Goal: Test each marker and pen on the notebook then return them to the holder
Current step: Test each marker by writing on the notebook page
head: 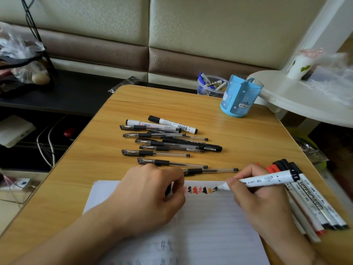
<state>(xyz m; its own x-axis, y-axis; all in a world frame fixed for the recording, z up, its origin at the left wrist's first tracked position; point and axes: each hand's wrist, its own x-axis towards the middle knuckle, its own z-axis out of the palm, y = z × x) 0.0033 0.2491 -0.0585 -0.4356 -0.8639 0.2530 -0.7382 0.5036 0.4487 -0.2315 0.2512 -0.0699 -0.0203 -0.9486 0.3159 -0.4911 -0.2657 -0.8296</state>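
Whiteboard marker (267, 179) is being grasped by the right hand (261, 199), its tip marking the notebook (210, 222) page. Left hand (150, 194) is steadying the page, apparently clenching a dark cap. Testing is underway; next, recapping and returning it to the blue holder (239, 96) on the surface (238, 131).

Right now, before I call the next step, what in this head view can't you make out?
- What the left hand grips: only a dark end shows, fingers cover the rest.
- Blue holder contents: seen from the side, inside not visible.
- Near ends of the markers right of the notebook: blurred toward the frame edge.
- Handwriting at the notebook's bottom: faint, cut off by the frame.
- White marker label under the right hand: too small to read.
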